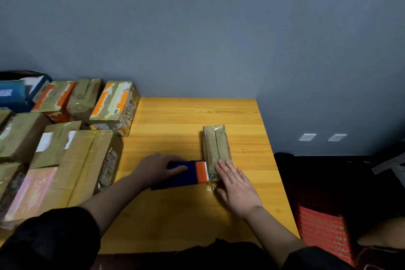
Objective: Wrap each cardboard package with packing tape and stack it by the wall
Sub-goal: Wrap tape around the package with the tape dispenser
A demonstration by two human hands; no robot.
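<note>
A narrow taped cardboard package (215,144) lies lengthwise on the wooden table (188,116), right of centre. My right hand (235,186) presses flat on its near end with straight fingers. My left hand (157,169) grips a dark blue tape dispenser (182,175) whose orange serrated head (202,171) touches the package's left side near its near end. A bit of crumpled clear tape (210,187) shows by the package's near corner.
Several taped cardboard boxes (65,155) crowd the table's left side, reaching back to the grey wall (197,28). An orange-marked box (114,105) stands at the back. Right of the table sit a dark floor area and a red patterned object (324,232).
</note>
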